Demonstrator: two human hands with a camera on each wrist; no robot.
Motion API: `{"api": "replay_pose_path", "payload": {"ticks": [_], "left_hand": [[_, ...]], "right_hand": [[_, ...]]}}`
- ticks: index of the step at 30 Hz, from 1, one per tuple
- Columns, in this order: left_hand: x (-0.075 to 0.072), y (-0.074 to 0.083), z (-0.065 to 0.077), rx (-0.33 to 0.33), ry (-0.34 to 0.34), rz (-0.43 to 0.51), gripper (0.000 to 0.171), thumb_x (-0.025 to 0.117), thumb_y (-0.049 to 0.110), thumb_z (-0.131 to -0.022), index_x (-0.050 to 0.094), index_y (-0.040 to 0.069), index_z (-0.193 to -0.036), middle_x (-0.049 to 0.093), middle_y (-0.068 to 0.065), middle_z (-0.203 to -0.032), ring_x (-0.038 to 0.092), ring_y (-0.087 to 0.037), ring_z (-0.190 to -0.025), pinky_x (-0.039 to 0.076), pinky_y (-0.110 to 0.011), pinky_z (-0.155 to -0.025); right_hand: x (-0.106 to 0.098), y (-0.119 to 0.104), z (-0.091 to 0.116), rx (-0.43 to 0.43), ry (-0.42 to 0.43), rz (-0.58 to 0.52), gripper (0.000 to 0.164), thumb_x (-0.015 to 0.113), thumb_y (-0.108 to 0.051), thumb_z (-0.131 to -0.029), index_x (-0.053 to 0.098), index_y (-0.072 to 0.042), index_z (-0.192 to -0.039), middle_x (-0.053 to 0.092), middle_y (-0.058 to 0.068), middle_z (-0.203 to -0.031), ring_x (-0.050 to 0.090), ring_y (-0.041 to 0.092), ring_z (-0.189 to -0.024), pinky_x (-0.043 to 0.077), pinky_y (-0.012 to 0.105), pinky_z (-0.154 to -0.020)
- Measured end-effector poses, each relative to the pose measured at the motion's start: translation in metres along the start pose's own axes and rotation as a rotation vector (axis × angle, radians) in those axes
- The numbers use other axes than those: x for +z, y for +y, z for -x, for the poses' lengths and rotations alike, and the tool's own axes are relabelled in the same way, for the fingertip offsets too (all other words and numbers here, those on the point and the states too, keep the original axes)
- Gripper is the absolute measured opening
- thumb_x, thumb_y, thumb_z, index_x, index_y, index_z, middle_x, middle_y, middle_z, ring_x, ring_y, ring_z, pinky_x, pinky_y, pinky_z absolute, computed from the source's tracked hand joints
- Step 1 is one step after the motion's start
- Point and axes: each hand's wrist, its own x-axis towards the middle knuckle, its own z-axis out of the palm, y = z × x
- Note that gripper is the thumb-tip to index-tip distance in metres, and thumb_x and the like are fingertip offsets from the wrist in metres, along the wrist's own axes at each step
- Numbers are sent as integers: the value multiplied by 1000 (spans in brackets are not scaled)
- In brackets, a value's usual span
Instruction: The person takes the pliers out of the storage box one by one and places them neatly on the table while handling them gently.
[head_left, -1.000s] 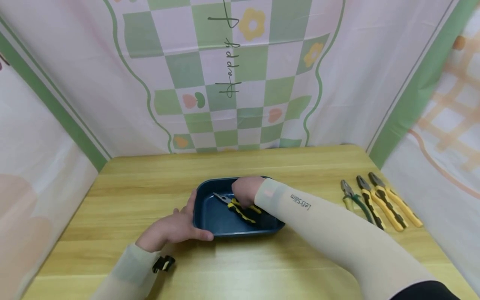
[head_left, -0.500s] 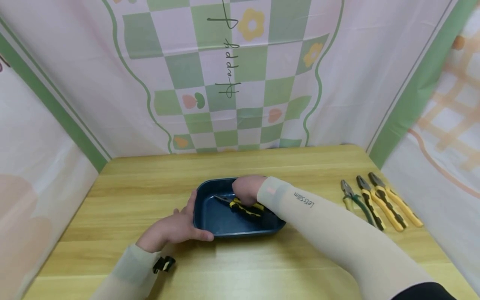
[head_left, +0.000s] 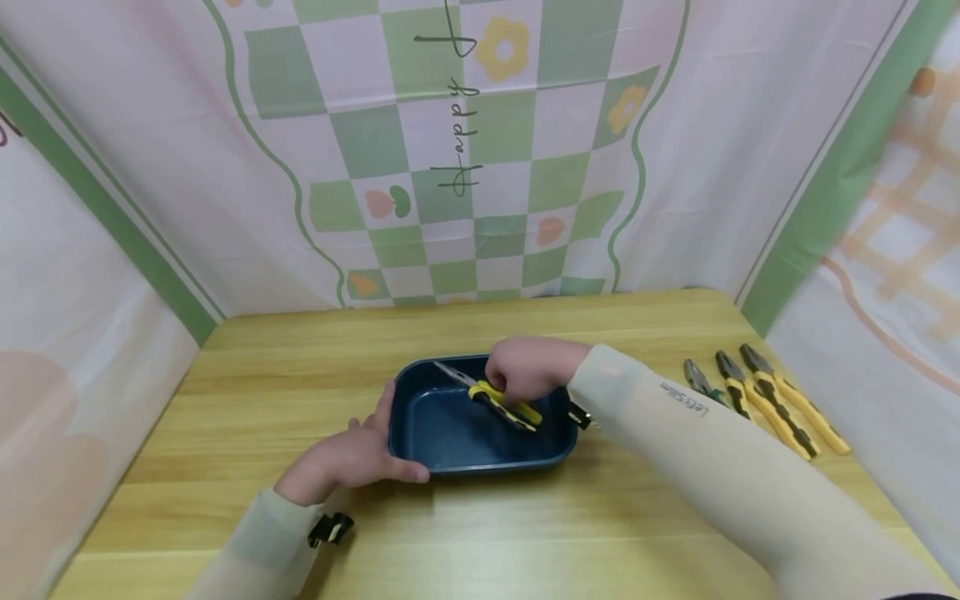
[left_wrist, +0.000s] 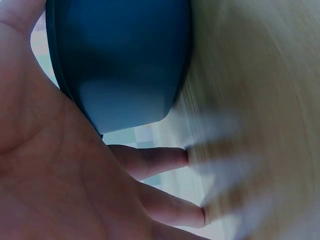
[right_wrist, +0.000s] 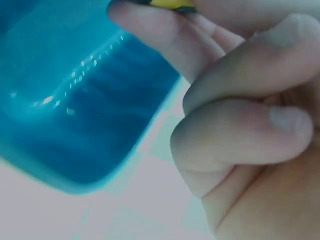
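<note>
A dark blue tray (head_left: pixel 450 446) sits mid-table. My left hand (head_left: pixel 348 457) spans its left end, thumb along the front corner and another finger against the side. In the left wrist view, the fingers (left_wrist: pixel 172 212) spread out straight beside the tray wall (left_wrist: pixel 125 65). My right hand (head_left: pixel 531 367) pinches the yellow-and-black handles of long-nose pliers (head_left: pixel 486 398) over the tray's back right part. Their nose points left toward the back rim. In the right wrist view, only a bit of yellow handle (right_wrist: pixel 170 4) shows at the top, above curled fingers (right_wrist: pixel 235 135).
On the right of the table lie green-handled pliers (head_left: pixel 697 377), partly hidden by my right sleeve (head_left: pixel 675 450), and yellow-and-black pliers (head_left: pixel 731 375), with larger ones (head_left: pixel 772 396) beside them. A patterned curtain (head_left: pixel 450 250) hangs behind the table.
The right hand has moved right and come up a little, carrying the pliers; their nose now lies nearer the back rim. The left hand stays in place on the tray.
</note>
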Motion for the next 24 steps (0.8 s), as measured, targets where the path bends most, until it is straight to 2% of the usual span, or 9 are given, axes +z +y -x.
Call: {"api": "replay_pose_path", "payload": {"ticks": [3,6,11,17,24], "left_hand": [[1,-1,0,-1,-3,10,135,77,64,-60,-19,24,-147,16,-24,-150,0,-57,-129,20,-68,-95],[2,-3,-1,3,-4,9,136,77,63,-60,-21,24,-146,16,-22,-150,-1,-57,-129,19,-68,-96],[2,-5,0,13,-7,-7,136,76,64,-61,-23,24,-145,16,-23,-150,-1,-57,-129,19,-67,-96],[1,-4,0,19,-8,-6,136,76,63,-62,-23,23,-145,15,-24,-150,-1,-59,-128,19,-68,-95],[1,-5,-1,24,-2,-1,135,76,63,-62,-22,21,-146,14,-23,-151,-2,-59,-128,16,-68,-96]], "right_hand": [[-6,11,14,-10,53,-80,29,69,-14,-79,49,-17,-57,44,-8,-56,43,9,-50,40,26,-54],[-13,24,30,28,95,-203,18,68,-12,-79,56,-15,-66,57,-4,-69,51,12,-55,42,29,-52],[-23,51,53,129,166,-384,8,65,-10,-82,60,-12,-75,64,-1,-72,49,13,-46,40,28,-43],[-24,88,73,232,219,-368,8,65,-11,-83,60,-10,-77,66,1,-70,47,14,-44,40,29,-44],[-9,118,95,324,173,-301,15,66,-14,-83,59,-8,-71,64,1,-71,54,17,-55,44,32,-50]]}}
